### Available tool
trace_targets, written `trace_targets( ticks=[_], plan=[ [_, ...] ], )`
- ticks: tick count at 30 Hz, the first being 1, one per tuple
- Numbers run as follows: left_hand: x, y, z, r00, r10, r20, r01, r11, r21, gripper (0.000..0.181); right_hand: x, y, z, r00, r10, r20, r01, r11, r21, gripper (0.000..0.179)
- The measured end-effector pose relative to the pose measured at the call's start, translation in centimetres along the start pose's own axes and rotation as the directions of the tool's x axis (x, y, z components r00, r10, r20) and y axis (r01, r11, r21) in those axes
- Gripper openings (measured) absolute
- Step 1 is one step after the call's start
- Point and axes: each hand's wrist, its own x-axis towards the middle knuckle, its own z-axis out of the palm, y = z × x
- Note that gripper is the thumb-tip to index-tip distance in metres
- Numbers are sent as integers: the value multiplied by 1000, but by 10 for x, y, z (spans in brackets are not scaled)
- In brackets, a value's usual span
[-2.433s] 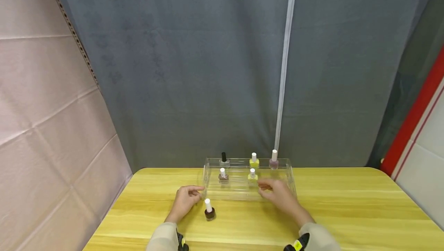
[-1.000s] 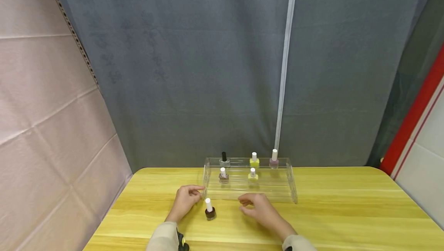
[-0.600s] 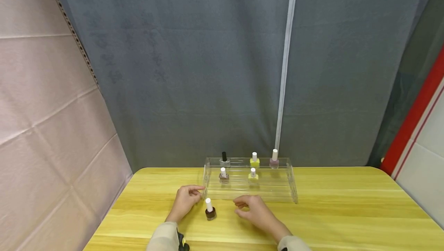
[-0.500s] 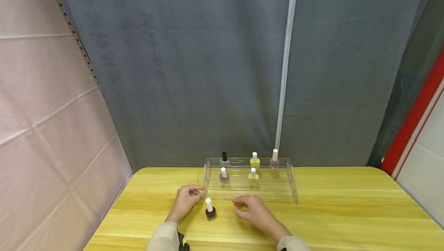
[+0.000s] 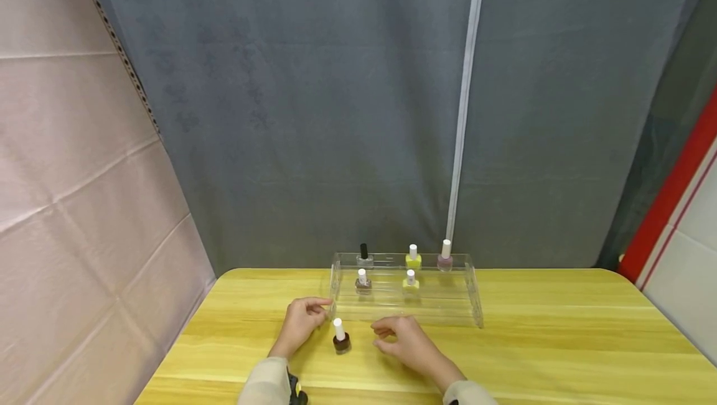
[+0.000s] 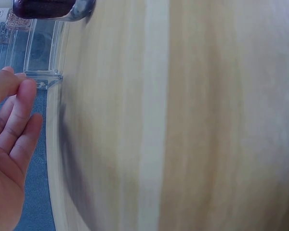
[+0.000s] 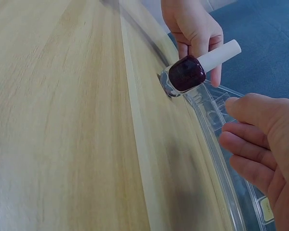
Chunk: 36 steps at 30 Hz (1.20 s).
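A clear acrylic tiered rack [image 5: 392,313] stands on the table. My left hand [image 5: 300,324] is at its left end, index fingertip at the rack's side and the other fingers loosely bent; whether it touches is hard to tell. Between my hands, a nail polish bottle [image 5: 342,344] with dark red polish and a white cap stands upright on the wood; the right wrist view shows the dark bottle [image 7: 187,74] large. My right hand [image 5: 407,344] hovers in front of the rack, right of that bottle, fingers loosely curved and holding nothing.
On the rack's back tier are a black-capped clear bottle [image 5: 365,260], a yellow bottle [image 5: 413,261] and a mauve bottle [image 5: 445,262]. Lower down sit a glittery brown bottle [image 5: 363,285] and a pale yellow one [image 5: 411,284]. A grey curtain [image 5: 313,112] hangs behind the table [image 5: 549,330].
My right hand has come away from the rack's right side, moving left and nearer me, then slightly further left toward the dark bottle. My left hand and the bottles stay put.
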Motion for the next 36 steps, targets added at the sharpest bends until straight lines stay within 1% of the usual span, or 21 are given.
trace_targets(
  ticks=[6, 13, 17, 19, 24, 26, 31, 36],
  plan=[
    [-1, 1, 1, 1000, -2, -5, 2, 1000, -25, 27, 2, -1, 1, 1000, -7, -4, 7, 1000, 17, 27],
    [-3, 8, 1, 1000, -10, -17, 10, 1000, 4, 26, 3, -1, 1, 1000, -1, 18, 1, 1000, 14, 29],
    [-3, 11, 1, 1000, 10, -9, -10, 1000, 0, 26, 6, -1, 4, 1000, -4, 15, 4, 1000, 12, 28],
    [-3, 10, 0, 1000, 13, -4, -13, 1000, -3, 26, 7, -1, 6, 1000, -8, 8, 8, 1000, 8, 28],
    [-1, 4, -1, 1000, -10, -4, 10, 1000, -7, 27, 10, -1, 10, 1000, -15, -3, 15, 1000, 7, 28],
    [-1, 3, 0, 1000, -14, -4, 14, 1000, -7, 27, 11, -1, 11, 1000, -10, 4, 10, 1000, 12, 27],
    [-1, 0, 0, 1000, -7, -1, 7, 1000, -7, 26, 11, 1, 13, 1000, 2, 26, -2, 1000, 14, 26],
    [-1, -1, 0, 1000, 8, -3, -8, 1000, -9, 26, 12, 0, 16, 1000, -13, 23, 12, 1000, 12, 25]
  ],
)
